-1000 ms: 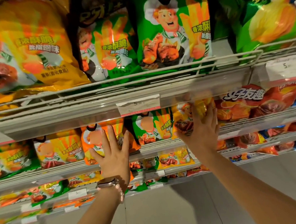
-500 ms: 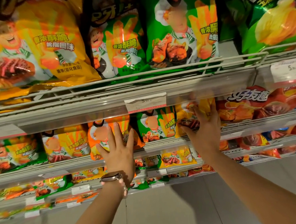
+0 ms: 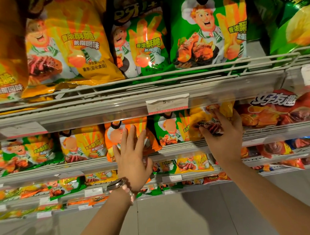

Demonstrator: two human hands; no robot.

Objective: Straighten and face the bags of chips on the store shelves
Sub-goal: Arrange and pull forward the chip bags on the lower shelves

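On the second shelf (image 3: 181,147) chip bags stand in a row. My left hand (image 3: 133,155) lies flat with spread fingers against the lower part of an orange chef-print bag (image 3: 113,136), which leans to the side. My right hand (image 3: 224,136) grips a yellow bag (image 3: 197,118), thumb under its lower edge and fingers over its front. A green bag (image 3: 169,129) stands upright between the two hands. A watch and a bead bracelet sit on my left wrist.
Above, the top shelf's wire rail (image 3: 166,74) holds large yellow (image 3: 70,46) and green (image 3: 205,29) bags, with a price tag (image 3: 168,103) below. A red bag (image 3: 277,111) sits right of my right hand. Lower shelves carry smaller bags; grey floor lies beneath.
Both hands have risen slightly on the second shelf. My right hand's fingers have closed over the yellow bag; my left hand stays flat on the orange bag.
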